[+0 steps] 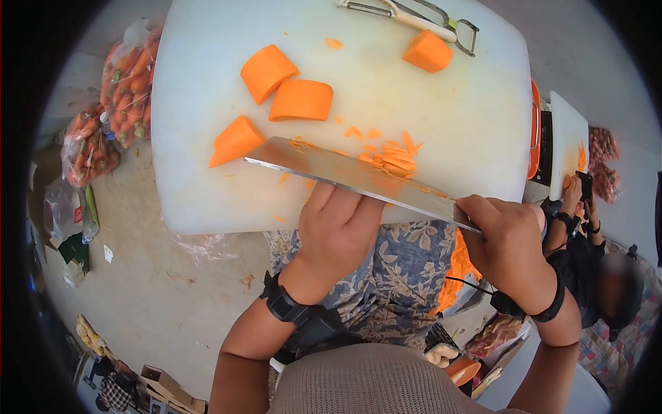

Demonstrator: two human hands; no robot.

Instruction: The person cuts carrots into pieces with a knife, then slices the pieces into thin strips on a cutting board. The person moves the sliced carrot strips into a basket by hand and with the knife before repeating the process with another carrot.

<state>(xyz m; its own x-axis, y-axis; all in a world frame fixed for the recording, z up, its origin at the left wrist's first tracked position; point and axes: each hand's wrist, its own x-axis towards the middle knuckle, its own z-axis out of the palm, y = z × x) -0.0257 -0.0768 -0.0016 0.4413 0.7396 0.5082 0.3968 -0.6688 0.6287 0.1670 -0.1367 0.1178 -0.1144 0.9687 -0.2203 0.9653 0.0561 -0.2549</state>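
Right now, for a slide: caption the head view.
Left hand and right hand hold cleaver beside carrot chunks on board.

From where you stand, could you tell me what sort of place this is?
Probably a food-prep area: carrot chunks on a cutting board, bags of carrots beside it, another person at a second board.

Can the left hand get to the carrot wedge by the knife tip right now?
Probably yes. The left hand sits at the near edge of the board, behind the cleaver. The wedge lies beside its tip, with bare board to the left of it.
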